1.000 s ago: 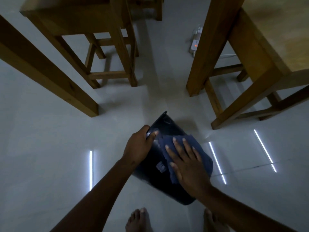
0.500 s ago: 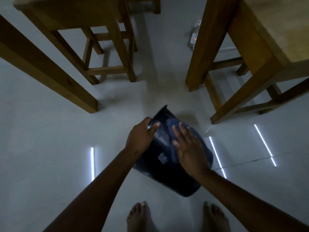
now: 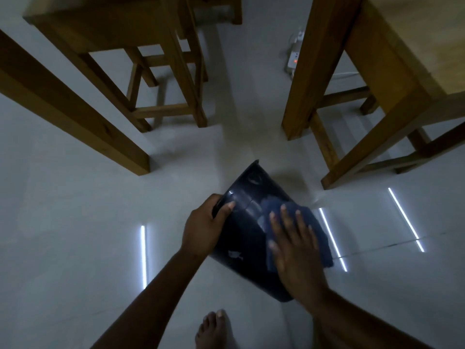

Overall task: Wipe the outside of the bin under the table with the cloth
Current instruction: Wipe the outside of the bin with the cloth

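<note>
Wooden stools (image 3: 161,71) are standing at upper left, a table leg (image 3: 309,71) is rising at upper right, hiding part of a power strip (image 3: 294,59) lying on the pale floor (image 3: 63,222).

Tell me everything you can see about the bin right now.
The bin is dark, glossy and looks like plastic, with pale smudges or label scraps on its wall. It is tipped over, its open rim pointing away toward the tables and its base near the person's feet, over the pale floor. The left hand grips its rim; the right hand presses a dark blue cloth flat against its outer side.
</note>
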